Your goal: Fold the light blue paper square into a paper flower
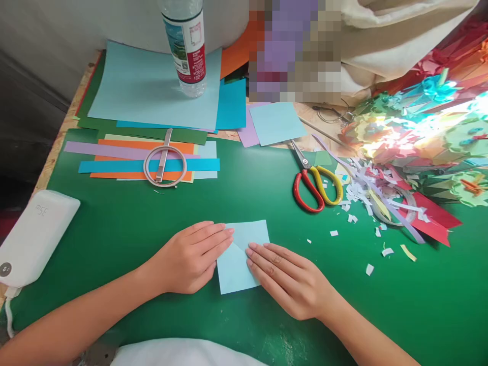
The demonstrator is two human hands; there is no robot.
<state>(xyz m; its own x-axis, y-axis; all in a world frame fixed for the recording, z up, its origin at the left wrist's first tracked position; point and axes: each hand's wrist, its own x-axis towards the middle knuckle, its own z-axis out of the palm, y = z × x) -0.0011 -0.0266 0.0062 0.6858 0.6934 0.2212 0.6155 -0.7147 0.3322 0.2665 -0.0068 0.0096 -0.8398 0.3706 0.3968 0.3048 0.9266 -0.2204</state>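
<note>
A light blue square of paper [233,272] lies on the green tabletop in front of me, with a faint diagonal line across it. My left hand [198,258] rests its outstretched fingertips on the paper's upper left part. From the other side, my right hand [290,279] lays straight fingers flat over its right part and covers the lower right edge. Neither hand grips anything. Beyond my right hand are scissors [305,162] with one red and one yellow handle. Past my left hand, a roll of tape [146,166] and a slim cutter knife [166,147] sit on coloured paper strips.
A water bottle [192,61] stands on large light blue sheets [129,86] at the back left. A white power bank [41,234] with a cable lies at the left edge. Paper scraps [358,190] litter the right side, near bright folded paper pieces [415,122].
</note>
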